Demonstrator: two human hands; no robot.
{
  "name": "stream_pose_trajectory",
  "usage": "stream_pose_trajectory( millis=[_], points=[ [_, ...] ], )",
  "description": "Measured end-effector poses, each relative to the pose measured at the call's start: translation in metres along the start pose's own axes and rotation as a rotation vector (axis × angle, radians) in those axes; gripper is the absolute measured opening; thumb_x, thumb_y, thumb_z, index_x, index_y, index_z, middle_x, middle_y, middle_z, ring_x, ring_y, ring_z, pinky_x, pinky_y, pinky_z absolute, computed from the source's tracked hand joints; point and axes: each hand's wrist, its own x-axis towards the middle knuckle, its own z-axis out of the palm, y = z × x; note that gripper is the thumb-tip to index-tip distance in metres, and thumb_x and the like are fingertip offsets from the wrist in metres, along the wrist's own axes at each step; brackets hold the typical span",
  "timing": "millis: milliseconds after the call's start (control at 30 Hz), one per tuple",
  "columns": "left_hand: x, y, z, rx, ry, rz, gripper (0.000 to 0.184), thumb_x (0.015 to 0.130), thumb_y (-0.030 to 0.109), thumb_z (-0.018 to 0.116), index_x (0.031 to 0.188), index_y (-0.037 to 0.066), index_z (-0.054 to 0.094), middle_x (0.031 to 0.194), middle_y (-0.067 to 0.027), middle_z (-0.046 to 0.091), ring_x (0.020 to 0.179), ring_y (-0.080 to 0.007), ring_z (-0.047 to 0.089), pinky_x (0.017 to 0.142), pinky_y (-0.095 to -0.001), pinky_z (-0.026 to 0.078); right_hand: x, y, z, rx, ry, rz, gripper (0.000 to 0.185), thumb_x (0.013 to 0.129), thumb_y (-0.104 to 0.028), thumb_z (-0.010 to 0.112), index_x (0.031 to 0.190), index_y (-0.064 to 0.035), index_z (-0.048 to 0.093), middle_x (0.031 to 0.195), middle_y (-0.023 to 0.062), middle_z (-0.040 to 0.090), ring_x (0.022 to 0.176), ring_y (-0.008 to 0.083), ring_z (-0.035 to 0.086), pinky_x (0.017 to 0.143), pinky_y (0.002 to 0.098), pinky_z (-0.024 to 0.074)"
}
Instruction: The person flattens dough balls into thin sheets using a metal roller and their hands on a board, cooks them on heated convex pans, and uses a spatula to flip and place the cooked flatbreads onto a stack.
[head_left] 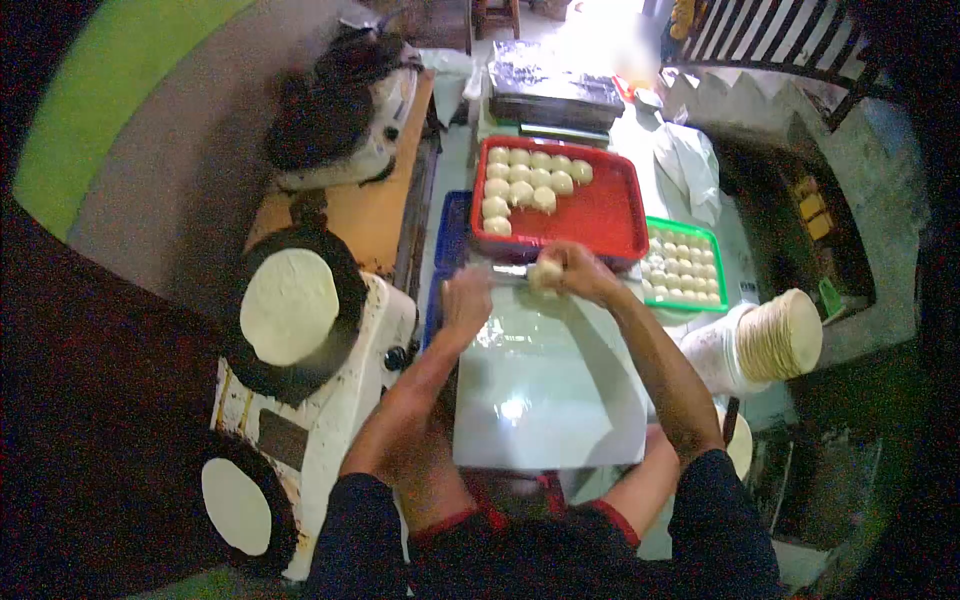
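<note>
My right hand point(583, 272) pinches a pale dough ball point(545, 277) just in front of the red tray point(626, 245), above the far edge of a shiny white board point(550, 420). Rows of dough balls point(520, 192) sit in the red tray, mostly at its left and back. My left hand point(467, 302) is curled closed at the board's far left corner, beside a blue tray point(453, 232). What it holds, if anything, I cannot make out.
On my left, a white stove point(385, 330) bears two dark pans with flat dough rounds point(290, 307) point(237, 506). At right are a green tray point(718, 270) of smaller dough balls and a stack of flatbreads point(780, 337) on a white container. A dark box point(555, 85) stands behind.
</note>
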Motion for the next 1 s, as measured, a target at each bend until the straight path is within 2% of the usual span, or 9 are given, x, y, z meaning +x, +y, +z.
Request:
stream_pose_trajectory(
  millis=[100, 167, 233, 300, 367, 533, 767, 867, 1000],
  points=[
    [0.007, 0.021, -0.020, 0.023, 0.117, 0.086, 0.014, 0.091, 0.009, 0.053, 0.099, 0.008, 0.064, 0.097, -0.0110, 0.064, 0.095, -0.0334, 0.060, 0.076, -0.0515, 0.043, -0.073, 0.045, 0.046, -0.090, -0.356, -0.234, 0.029, 0.075, -0.019, 0.083, 0.101, -0.0106, 0.073, 0.097, 0.0071, 0.074, 0.090, 0.0210, 0.069, 0.086, 0.0395, 0.0536],
    [0.015, 0.062, -0.053, -0.020, 0.100, 0.053, 0.012, 0.091, 0.008, 0.053, 0.097, 0.009, 0.064, 0.093, -0.0106, 0.062, 0.094, -0.0332, 0.059, 0.077, -0.0495, 0.042, -0.099, 0.063, 0.072, -0.320, -0.299, -0.215, 0.031, 0.081, -0.019, 0.078, 0.110, -0.0092, 0.071, 0.101, 0.0105, 0.074, 0.105, 0.0311, 0.067, 0.094, 0.0439, 0.0511],
    [0.015, 0.081, -0.065, -0.124, 0.227, 0.166, 0.011, 0.093, 0.012, 0.053, 0.092, 0.006, 0.062, 0.087, -0.0139, 0.062, 0.090, -0.0356, 0.059, 0.077, -0.0492, 0.045, -0.118, 0.080, 0.095, 0.198, -0.154, 0.023, 0.043, 0.087, -0.027, 0.072, 0.125, -0.0065, 0.063, 0.119, 0.0159, 0.068, 0.121, 0.0373, 0.057, 0.104, 0.0476, 0.0441],
    [0.006, 0.088, -0.076, -0.171, 0.292, 0.225, 0.015, 0.095, 0.015, 0.053, 0.089, 0.004, 0.061, 0.085, -0.0154, 0.062, 0.088, -0.0366, 0.059, 0.077, -0.0487, 0.046, -0.120, 0.085, 0.119, 0.056, -0.009, 0.050, 0.059, 0.091, -0.038, 0.065, 0.138, -0.0035, 0.051, 0.137, 0.0205, 0.055, 0.135, 0.0407, 0.044, 0.112, 0.0512, 0.0350],
    [-0.011, 0.094, -0.083, -0.178, 0.286, 0.240, 0.017, 0.096, 0.017, 0.053, 0.088, 0.003, 0.061, 0.087, -0.0149, 0.063, 0.089, -0.0363, 0.060, 0.079, -0.0481, 0.046, -0.114, 0.072, 0.149, -0.739, 0.147, -0.134, 0.079, 0.094, -0.052, 0.057, 0.151, -0.0004, 0.035, 0.155, 0.0241, 0.036, 0.147, 0.0412, 0.028, 0.118, 0.0547, 0.0239],
    [-0.063, 0.091, -0.086, -0.142, 0.251, 0.195, 0.007, 0.086, 0.005, 0.057, 0.090, 0.007, 0.062, 0.092, -0.0109, 0.061, 0.094, -0.0333, 0.058, 0.081, -0.0467, 0.042, -0.107, 0.058, 0.151, -0.667, 0.139, -0.078, 0.099, 0.093, -0.067, 0.046, 0.155, 0.0045, 0.018, 0.164, 0.0246, 0.013, 0.153, 0.0390, 0.008, 0.122, 0.0561, 0.0054],
    [-0.124, 0.075, -0.095, -0.188, 0.222, 0.178, 0.008, 0.087, 0.007, 0.056, 0.086, 0.002, 0.063, 0.090, -0.0164, 0.063, 0.090, -0.0384, 0.059, 0.078, -0.0473, 0.044, -0.181, 0.080, 0.174, -0.736, 0.147, -0.222, 0.085, 0.099, -0.058, 0.043, 0.155, 0.0023, 0.022, 0.161, 0.0231, 0.023, 0.150, 0.0388, 0.020, 0.122, 0.0529, 0.0182],
    [-0.153, 0.061, -0.094, -0.133, 0.117, 0.133, 0.006, 0.085, 0.008, 0.060, 0.087, 0.003, 0.064, 0.091, -0.0154, 0.064, 0.093, -0.0370, 0.059, 0.082, -0.0458, 0.044, -0.194, 0.071, 0.136, -0.542, -0.121, 0.003, 0.067, 0.101, -0.047, 0.043, 0.151, -0.0024, 0.035, 0.157, 0.0221, 0.032, 0.148, 0.0348, 0.026, 0.122, 0.0451, 0.0217],
    [-0.200, 0.051, -0.111, 0.040, -0.176, 0.155, 0.015, 0.082, 0.011, 0.068, 0.096, 0.006, 0.066, 0.103, -0.0131, 0.064, 0.103, -0.0343, 0.059, 0.089, -0.0452, 0.044, -0.231, 0.183, 0.047, -0.397, 0.183, -0.028, 0.041, 0.094, -0.024, 0.052, 0.130, -0.0031, 0.057, 0.132, 0.0213, 0.056, 0.126, 0.0367, 0.050, 0.106, 0.0442, 0.0402]
  ],
)
